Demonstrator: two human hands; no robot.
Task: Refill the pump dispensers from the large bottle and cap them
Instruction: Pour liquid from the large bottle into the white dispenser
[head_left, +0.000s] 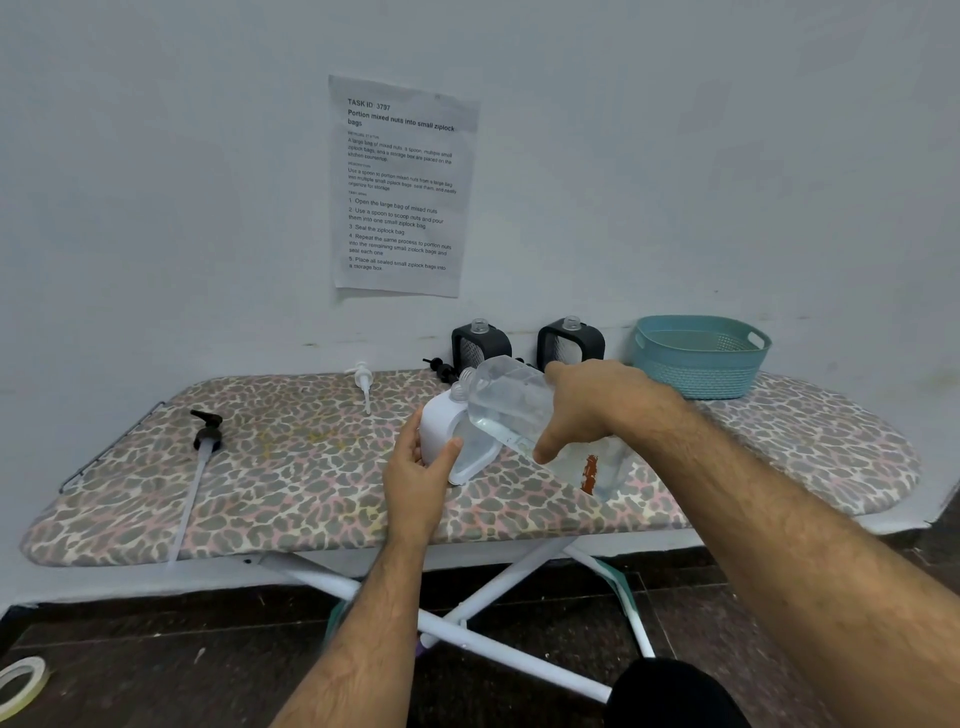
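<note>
My left hand (418, 460) grips a white dispenser bottle (444, 431) standing on the ironing board (291, 483), its neck uncapped. In my right hand (587, 405) a large clear bottle (511, 405) of clear liquid is tilted leftward, its mouth right at the white dispenser's neck. Two black dispenser bottles (480, 345) (570, 340) stand uncapped at the back by the wall. A white pump head (363, 382) lies behind the white dispenser. A black pump head (208, 434) with a long tube lies at the left. Another black pump (441, 368) lies near the black bottles.
A teal plastic basket (701, 356) sits at the back right of the board. A printed sheet (400, 187) hangs on the wall. The board's white legs (483, 613) cross below. A tape roll (21, 683) lies on the dark floor at left.
</note>
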